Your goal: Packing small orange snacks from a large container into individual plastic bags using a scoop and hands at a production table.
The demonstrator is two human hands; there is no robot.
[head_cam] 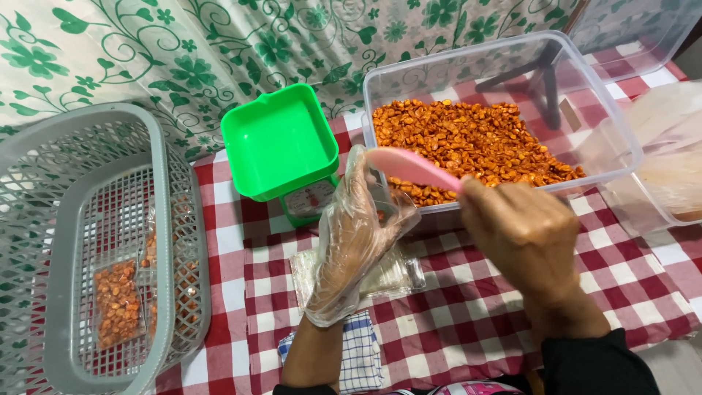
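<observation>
While the gloved left hand (pixel 351 241) is pinching open a small clear bag (pixel 380 208), the right hand (pixel 523 230), fingers clamped, is tilting a pink scoop (pixel 413 167) beside the container of orange kernels (pixel 468 139).

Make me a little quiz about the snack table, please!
1. True or false: the left hand wears a clear plastic glove.
2. What colour is the scoop in the right hand? A blue, B pink, C yellow.
3. Where does the filled packet of orange snacks lie?

Key: 1 true. 2 B. 3 In the grey basket, left of the green scale; the loose snacks fill the clear tub.
</observation>
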